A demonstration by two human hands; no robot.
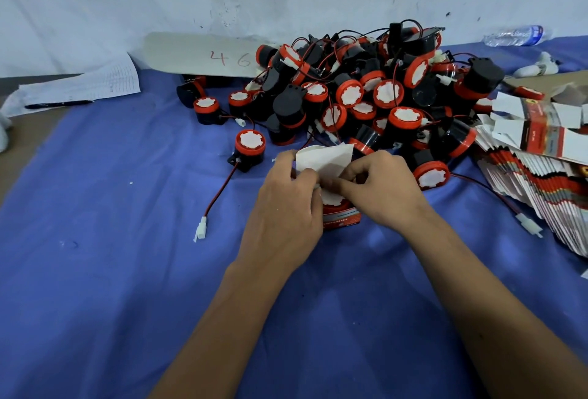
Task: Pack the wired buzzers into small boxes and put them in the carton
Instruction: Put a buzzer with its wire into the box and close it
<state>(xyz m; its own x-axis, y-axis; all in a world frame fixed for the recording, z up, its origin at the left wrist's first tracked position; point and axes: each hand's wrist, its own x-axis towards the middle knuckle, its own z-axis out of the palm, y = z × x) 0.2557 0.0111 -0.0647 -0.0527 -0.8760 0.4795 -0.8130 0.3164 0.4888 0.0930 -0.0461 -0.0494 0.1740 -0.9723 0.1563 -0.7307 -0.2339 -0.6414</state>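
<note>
Both hands are on 1 small red-and-white printed cardboard box [342, 215] standing on the blue-cloth-covered table [111, 271]: left hand [286, 207] and right hand [381, 190] have curled fingers pinching its raised white flaps. Just behind sits a heap of black-and-red wired buzzers [366, 96], too many to count, plus 1 fanned stack of flat boxes [541, 185] on the right.
</note>
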